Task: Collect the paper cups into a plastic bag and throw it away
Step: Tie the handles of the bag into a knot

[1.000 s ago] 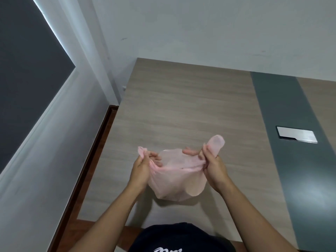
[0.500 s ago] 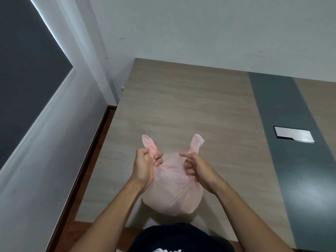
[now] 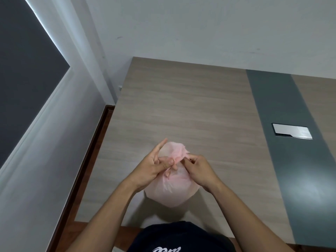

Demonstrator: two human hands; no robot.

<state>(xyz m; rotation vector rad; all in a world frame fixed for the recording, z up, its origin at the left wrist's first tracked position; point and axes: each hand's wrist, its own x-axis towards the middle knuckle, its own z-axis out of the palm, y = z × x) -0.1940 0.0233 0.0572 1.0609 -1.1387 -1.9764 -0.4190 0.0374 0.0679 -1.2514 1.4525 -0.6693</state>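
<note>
A pale pink plastic bag (image 3: 170, 193) sits bulging on the wooden table (image 3: 190, 110), close to the near edge. Its contents are hidden by the plastic; no paper cup shows. My left hand (image 3: 154, 166) pinches one twisted handle at the top of the bag, index finger stretched forward. My right hand (image 3: 198, 168) grips the other handle from the right. The two handles cross between my fingers above the bag.
A grey strip (image 3: 291, 142) runs along the table on the right, with a silver cable-port lid (image 3: 292, 133) set in it. A white wall stands behind the table, and a dark window (image 3: 21, 73) is at the left. Dark wood floor (image 3: 85, 160) shows beside the table.
The bag's mouth was open a second ago. My hands gathered the two handles upright, then brought them together over the bag, crossing them at the top.
</note>
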